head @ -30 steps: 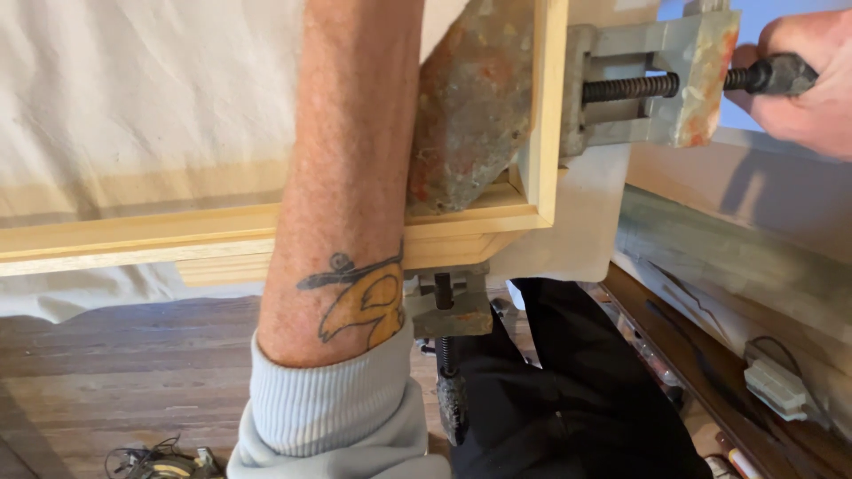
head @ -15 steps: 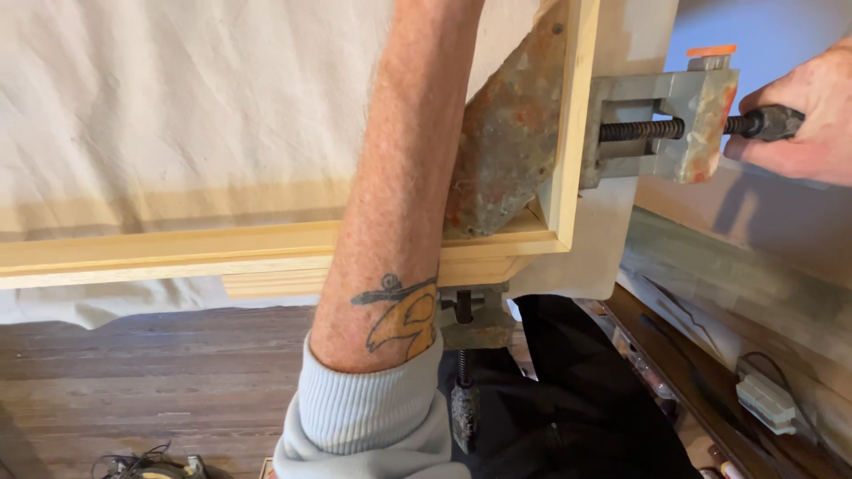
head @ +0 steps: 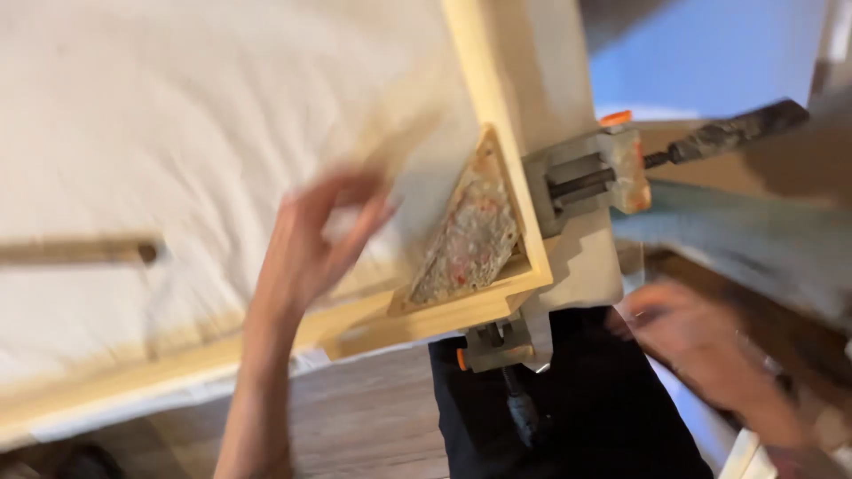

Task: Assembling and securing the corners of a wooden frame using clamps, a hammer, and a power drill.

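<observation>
Left hand (head: 311,244) blurred, raised over the white canvas (head: 177,115), fingers loosely spread and curled, gripping nothing, just left of the triangular corner brace (head: 466,235). Brace mottled grey with red flecks, seated inside the corner of the pale wooden stretcher frame (head: 497,115). Corner clamp (head: 590,173) of grey metal fastened on the frame's right side, its dark screw handle (head: 737,133) pointing far right, free of any hand. Second clamp (head: 497,346) under the near corner. Right hand (head: 701,355) heavily blurred at near right, apart from the clamps; open or closed, impossible to tell. Dark trousers (head: 603,408) and wooden floor (head: 364,426) below.
</observation>
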